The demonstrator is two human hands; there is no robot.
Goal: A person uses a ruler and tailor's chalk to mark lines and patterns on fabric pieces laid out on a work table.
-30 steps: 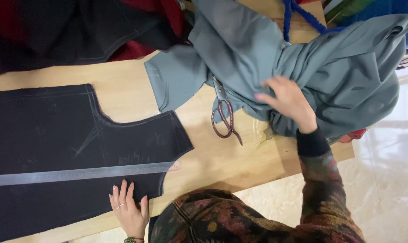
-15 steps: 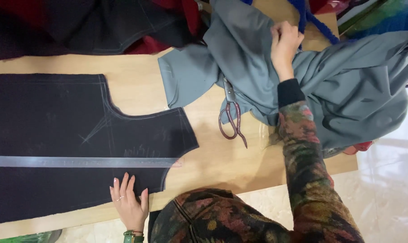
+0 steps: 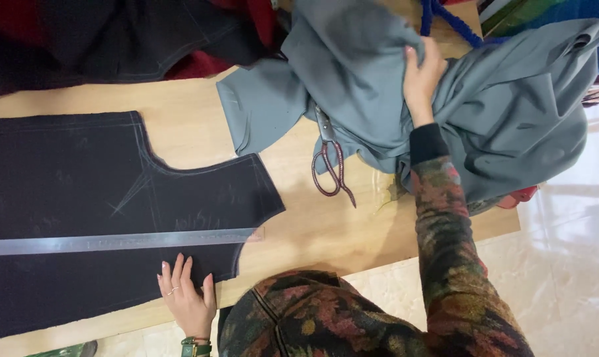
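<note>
Grey cloth (image 3: 511,125) is lying heaped at the bench's (image 3: 313,225) far right, the right hand (image 3: 422,73) closing its grip on a fold. The left hand (image 3: 186,297) is lying flat, fingers apart, pinning the black piece (image 3: 81,198). Best lifting the fold clear of the scissors (image 3: 329,165).

A pair of metal scissors with dark reddish-brown loop handles (image 3: 329,165) lies on the pale wooden tabletop (image 3: 180,92), blades pointing toward the far edge and partly tucked under cloth. A long clear plastic ruler (image 3: 121,241) lies flat across the left side of the board. At the far left corner sits a heap of dark black and deep red fabric (image 3: 114,33). A thick blue braided cord (image 3: 451,20) runs along the far edge. Glossy cream floor tiles (image 3: 564,264) show to the right.
</note>
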